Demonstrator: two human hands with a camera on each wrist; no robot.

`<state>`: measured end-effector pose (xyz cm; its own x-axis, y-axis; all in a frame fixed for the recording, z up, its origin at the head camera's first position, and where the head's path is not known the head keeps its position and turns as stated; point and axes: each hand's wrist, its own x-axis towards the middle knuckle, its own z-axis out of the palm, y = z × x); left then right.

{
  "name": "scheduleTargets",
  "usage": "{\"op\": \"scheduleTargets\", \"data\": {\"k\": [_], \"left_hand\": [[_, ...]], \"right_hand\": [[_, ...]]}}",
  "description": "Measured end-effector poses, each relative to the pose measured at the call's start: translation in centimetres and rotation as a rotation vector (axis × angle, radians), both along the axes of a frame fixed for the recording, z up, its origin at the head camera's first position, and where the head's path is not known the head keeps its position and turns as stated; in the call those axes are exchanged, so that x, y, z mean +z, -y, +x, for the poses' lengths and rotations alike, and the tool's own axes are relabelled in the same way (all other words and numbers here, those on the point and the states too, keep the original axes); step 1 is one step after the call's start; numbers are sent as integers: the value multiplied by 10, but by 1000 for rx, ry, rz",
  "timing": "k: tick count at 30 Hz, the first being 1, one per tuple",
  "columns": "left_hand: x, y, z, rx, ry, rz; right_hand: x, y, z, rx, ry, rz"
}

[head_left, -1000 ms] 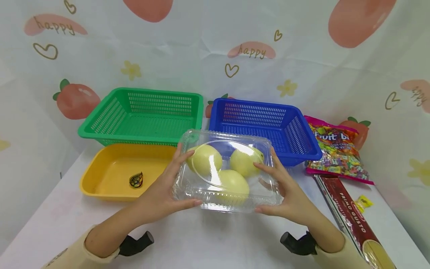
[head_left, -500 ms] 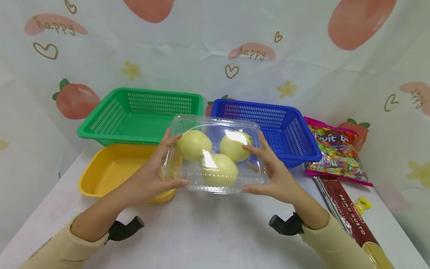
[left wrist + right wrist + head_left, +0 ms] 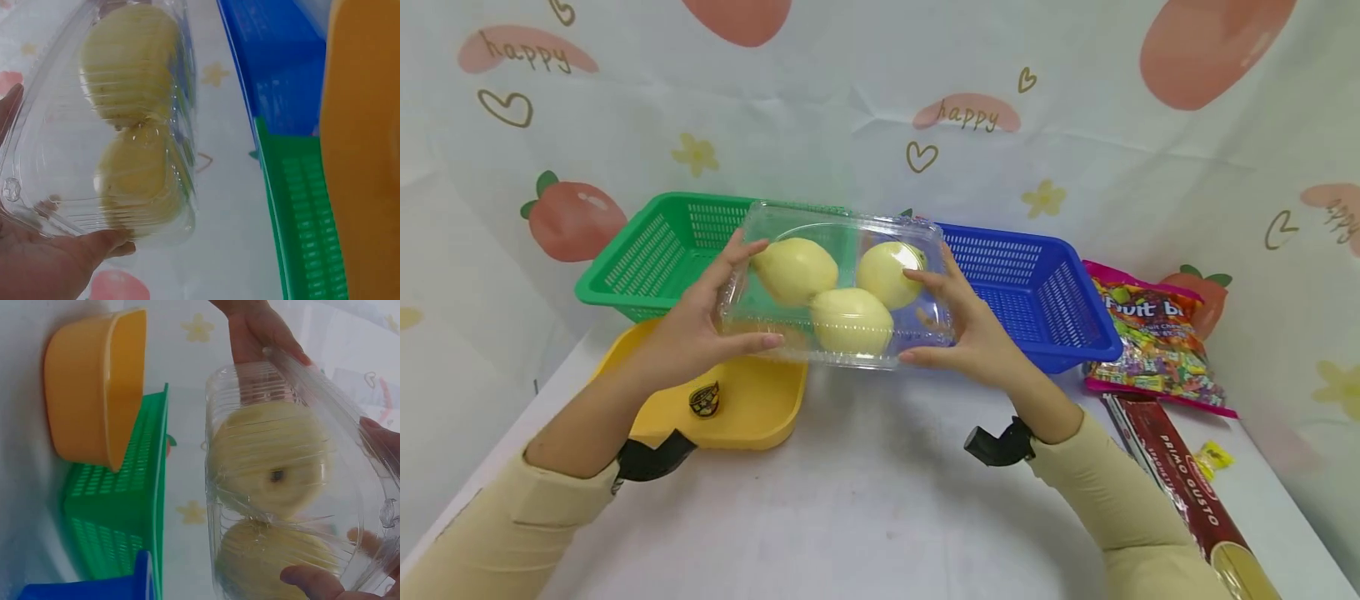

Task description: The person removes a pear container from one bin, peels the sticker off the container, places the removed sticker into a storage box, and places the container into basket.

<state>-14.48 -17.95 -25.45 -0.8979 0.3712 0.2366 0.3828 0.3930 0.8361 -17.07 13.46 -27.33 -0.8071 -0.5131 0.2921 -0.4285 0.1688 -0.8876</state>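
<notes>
Both hands hold a clear plastic clamshell box (image 3: 842, 358) up in the air, tilted, in the head view. Inside lie three pale yellow fruits (image 3: 853, 323), one in front and two behind. My left hand (image 3: 700, 329) grips the left end, thumb at the front edge. At the other end my right hand (image 3: 970, 333) grips likewise, one finger lying on the lid. The box overlaps the inner ends of the green basket (image 3: 617, 283) and blue basket (image 3: 1060, 350). In the left wrist view the fruits (image 3: 134, 59) press close to the ribbed wall.
A yellow tray (image 3: 767, 417) with a small dark wrapped piece (image 3: 705, 400) inside stands before the green basket. At the right lie a candy bag (image 3: 1157, 350), a spaghetti pack (image 3: 1195, 483) and a small yellow wrapped candy (image 3: 1212, 457). A patterned cloth hangs behind.
Both hands have carried the box of fruits up, away from me and to the left, from in front of the baskets to overlapping both. The grip stays the same.
</notes>
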Motion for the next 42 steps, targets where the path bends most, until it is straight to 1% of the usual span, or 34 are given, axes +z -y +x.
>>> {"op": "scheduleTargets", "data": {"k": [3, 5, 8, 13, 15, 17, 19, 21, 24, 28, 33, 37, 42], "left_hand": [[4, 7, -7, 11, -10, -2], [6, 11, -12, 31, -22, -17], [10, 17, -21, 50, -15, -30], [18, 28, -39, 92, -9, -67], [23, 33, -47, 123, -8, -99], [27, 38, -55, 152, 10, -116], [31, 42, -62, 164, 46, -102], [33, 46, -69, 164, 81, -72], [34, 51, -79, 141, 121, -2], [34, 59, -88, 135, 143, 36], [34, 71, -101, 147, 178, 34], [35, 76, -108, 189, 198, 26], [36, 79, -116, 243, 223, -23]], "right_hand": [[6, 8, -9, 3, 23, -35], [10, 14, -15, 3, 41, -63], [15, 22, -26, -11, 69, -96], [25, 34, -46, -68, 99, -91], [28, 40, -56, -72, 115, -106], [30, 46, -65, -74, 134, -127], [32, 51, -73, -77, 146, -146], [34, 56, -81, -96, 142, -142], [35, 64, -93, -108, 138, -144], [34, 75, -107, -114, 133, -132], [32, 86, -120, -160, 133, -77], [33, 93, -129, -213, 124, -18], [34, 99, -141, -261, 145, 31]]}}
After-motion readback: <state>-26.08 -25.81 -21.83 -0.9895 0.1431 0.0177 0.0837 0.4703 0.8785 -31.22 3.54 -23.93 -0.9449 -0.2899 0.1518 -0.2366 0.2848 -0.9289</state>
